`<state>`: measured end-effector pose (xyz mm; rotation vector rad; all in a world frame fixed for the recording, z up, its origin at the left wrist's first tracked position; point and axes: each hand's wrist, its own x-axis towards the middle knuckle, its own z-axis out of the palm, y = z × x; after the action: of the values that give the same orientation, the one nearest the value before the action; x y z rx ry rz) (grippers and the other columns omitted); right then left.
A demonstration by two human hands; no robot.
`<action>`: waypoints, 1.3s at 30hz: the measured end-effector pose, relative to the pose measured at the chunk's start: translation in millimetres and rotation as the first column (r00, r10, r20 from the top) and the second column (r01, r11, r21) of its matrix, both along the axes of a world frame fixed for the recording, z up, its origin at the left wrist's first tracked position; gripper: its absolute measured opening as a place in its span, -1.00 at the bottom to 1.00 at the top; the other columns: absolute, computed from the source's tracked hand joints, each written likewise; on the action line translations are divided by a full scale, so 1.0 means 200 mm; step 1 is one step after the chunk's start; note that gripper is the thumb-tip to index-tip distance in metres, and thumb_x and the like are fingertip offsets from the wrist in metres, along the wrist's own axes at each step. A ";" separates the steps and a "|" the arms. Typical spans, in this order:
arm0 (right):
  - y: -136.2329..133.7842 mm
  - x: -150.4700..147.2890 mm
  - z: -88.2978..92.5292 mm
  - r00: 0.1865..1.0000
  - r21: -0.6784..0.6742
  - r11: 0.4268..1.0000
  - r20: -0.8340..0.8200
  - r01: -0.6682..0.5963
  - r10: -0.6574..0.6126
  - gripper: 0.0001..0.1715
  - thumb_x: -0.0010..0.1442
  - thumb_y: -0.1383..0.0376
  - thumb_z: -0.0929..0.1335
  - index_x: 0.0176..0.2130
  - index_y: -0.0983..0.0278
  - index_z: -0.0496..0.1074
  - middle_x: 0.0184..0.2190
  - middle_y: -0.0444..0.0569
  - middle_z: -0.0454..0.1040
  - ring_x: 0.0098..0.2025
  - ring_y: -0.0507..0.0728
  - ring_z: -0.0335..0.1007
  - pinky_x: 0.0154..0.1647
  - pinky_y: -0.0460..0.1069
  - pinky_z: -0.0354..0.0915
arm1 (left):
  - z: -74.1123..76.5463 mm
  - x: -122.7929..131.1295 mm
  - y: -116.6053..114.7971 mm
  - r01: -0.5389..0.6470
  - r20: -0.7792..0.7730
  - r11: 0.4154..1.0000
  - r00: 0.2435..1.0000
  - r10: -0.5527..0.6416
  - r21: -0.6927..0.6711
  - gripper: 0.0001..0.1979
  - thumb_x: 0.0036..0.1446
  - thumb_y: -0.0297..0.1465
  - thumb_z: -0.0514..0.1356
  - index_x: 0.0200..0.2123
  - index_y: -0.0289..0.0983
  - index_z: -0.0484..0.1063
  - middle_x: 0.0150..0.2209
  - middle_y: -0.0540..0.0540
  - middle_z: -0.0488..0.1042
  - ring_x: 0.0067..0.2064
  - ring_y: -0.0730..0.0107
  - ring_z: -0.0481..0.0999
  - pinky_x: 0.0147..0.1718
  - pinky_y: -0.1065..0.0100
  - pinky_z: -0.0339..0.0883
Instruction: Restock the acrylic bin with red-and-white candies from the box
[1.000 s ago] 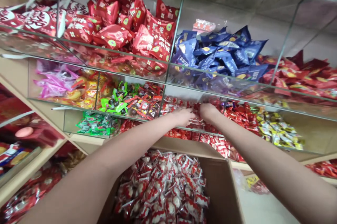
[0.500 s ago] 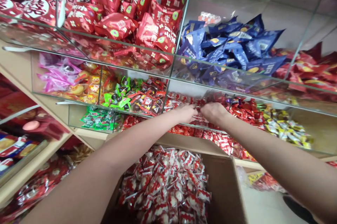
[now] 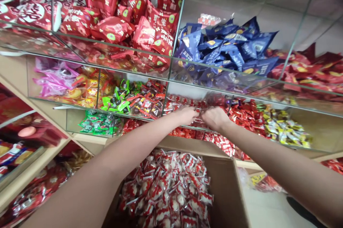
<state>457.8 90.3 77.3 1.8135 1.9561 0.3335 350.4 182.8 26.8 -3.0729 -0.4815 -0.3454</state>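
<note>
Both of my hands reach into a glass-walled compartment (image 3: 167,94) on the middle shelf, among candies (image 3: 174,100) in red-and-white wrappers. My left hand (image 3: 187,114) lies over these candies, its fingers stretched toward the right and a little bent, with nothing visible in them. Close beside it, my right hand (image 3: 214,118) has its fingers curled in like a fist; what they hold, if anything, is hidden. Below my forearms stands an open cardboard box (image 3: 225,185), well filled with similar clear-wrapped red-and-white candies (image 3: 168,188).
Red snack bags (image 3: 112,29) and blue packets (image 3: 225,44) fill the shelf above, behind a glass front edge. Green-wrapped sweets (image 3: 98,122) lie at lower left, yellow-and-white ones (image 3: 285,126) at right. A glass divider (image 3: 165,99) stands left of my hands.
The view has shifted slightly, so the shelves appear a little further left. My hands stay in the same compartment, with only small movements of the fingers.
</note>
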 end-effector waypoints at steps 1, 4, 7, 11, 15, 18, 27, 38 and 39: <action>0.00 0.01 -0.01 1.000 0.025 1.000 0.010 -0.015 0.015 -0.67 0.12 0.51 0.14 -0.29 0.45 0.44 -0.30 0.25 0.47 -0.23 0.26 0.37 -0.31 0.05 0.19 | 0.00 0.00 0.00 0.003 0.005 1.000 1.000 -0.003 0.001 -0.76 0.07 -0.36 0.00 -0.28 -0.14 0.44 -0.14 -0.05 0.42 -0.14 0.25 0.41 -0.16 0.29 0.27; -0.01 0.02 -0.04 0.998 0.076 0.996 0.044 -0.054 0.051 -0.68 0.12 0.50 0.15 -0.29 0.44 0.44 -0.30 0.24 0.47 -0.23 0.25 0.35 -0.30 0.05 0.15 | 0.01 -0.01 -0.01 0.006 0.018 1.000 1.000 -0.006 0.002 -0.76 0.08 -0.38 -0.01 -0.26 -0.13 0.44 -0.16 -0.06 0.43 -0.15 0.25 0.41 -0.15 0.29 0.26; -0.01 0.02 -0.04 0.997 0.092 0.994 0.058 -0.057 0.052 -0.72 0.09 0.49 0.18 -0.36 0.44 0.46 -0.34 0.22 0.48 -0.25 0.24 0.34 -0.29 0.04 0.12 | 0.02 -0.01 -0.02 0.008 0.023 1.000 1.000 -0.008 0.000 -0.75 0.09 -0.37 -0.02 -0.24 -0.13 0.43 -0.17 -0.07 0.43 -0.15 0.26 0.41 -0.14 0.28 0.26; 0.00 0.01 0.00 0.999 0.131 0.991 0.054 -0.009 0.002 -0.72 0.07 0.47 0.20 -0.38 0.42 0.48 -0.34 0.22 0.49 -0.23 0.24 0.31 -0.28 0.05 0.09 | 0.01 -0.01 -0.01 -0.001 0.016 1.000 1.000 0.001 -0.017 -0.73 0.08 -0.37 0.00 -0.20 -0.08 0.42 -0.17 -0.05 0.42 -0.15 0.26 0.41 -0.14 0.28 0.26; 0.01 0.00 0.04 0.996 0.181 0.981 0.039 0.069 -0.077 -0.70 0.08 0.44 0.20 -0.41 0.40 0.50 -0.39 0.21 0.51 -0.21 0.28 0.29 -0.21 0.12 0.04 | 0.00 -0.01 0.00 -0.015 0.014 0.999 1.000 0.016 -0.039 -0.69 0.09 -0.36 -0.01 -0.11 0.01 0.36 -0.11 0.00 0.39 -0.12 0.28 0.40 -0.13 0.29 0.26; 0.01 -0.01 0.02 0.995 0.182 0.979 0.020 0.097 -0.102 -0.70 0.08 0.43 0.20 -0.41 0.37 0.50 -0.40 0.16 0.52 -0.20 0.27 0.29 -0.17 0.13 0.00 | 0.01 -0.01 -0.01 -0.019 0.007 0.999 1.000 0.020 -0.040 -0.72 0.08 -0.37 0.00 -0.18 -0.06 0.41 -0.13 -0.04 0.40 -0.14 0.25 0.40 -0.16 0.28 0.28; 0.02 -0.06 -0.05 0.988 0.228 0.962 -0.021 0.152 -0.151 -0.68 0.10 0.47 0.16 -0.28 0.46 0.45 -0.33 0.27 0.48 -0.21 0.27 0.31 -0.26 0.09 0.04 | 0.02 -0.02 -0.03 -0.026 -0.005 0.999 1.000 0.025 -0.033 -0.81 0.03 -0.39 0.05 -0.35 -0.20 0.45 -0.21 -0.10 0.43 -0.16 0.24 0.41 -0.11 0.26 0.25; -0.06 -0.03 -0.01 0.991 0.239 0.968 -0.119 0.082 -0.055 -0.71 0.09 0.51 0.17 -0.29 0.42 0.43 -0.29 0.20 0.46 -0.22 0.22 0.32 -0.27 0.02 0.14 | 0.17 -0.06 0.03 -0.443 0.040 0.893 0.894 0.447 -0.071 -0.56 0.09 -0.34 -0.03 0.04 -0.38 0.20 0.01 -0.32 0.31 0.07 0.01 0.21 0.04 -0.01 -0.02; -0.07 -0.03 -0.01 0.991 0.239 0.968 -0.127 0.077 -0.048 -0.70 0.09 0.51 0.17 -0.29 0.43 0.43 -0.29 0.20 0.46 -0.23 0.21 0.33 -0.27 0.01 0.14 | 0.17 -0.07 0.05 -0.494 0.006 0.866 0.868 0.496 -0.075 -0.56 0.10 -0.31 -0.04 0.03 -0.39 0.22 0.01 -0.34 0.32 0.08 -0.02 0.20 0.03 -0.04 -0.03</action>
<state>452.3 76.8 74.8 2.0891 2.0063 0.4719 336.8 192.1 60.9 -2.8570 -1.2725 -0.3521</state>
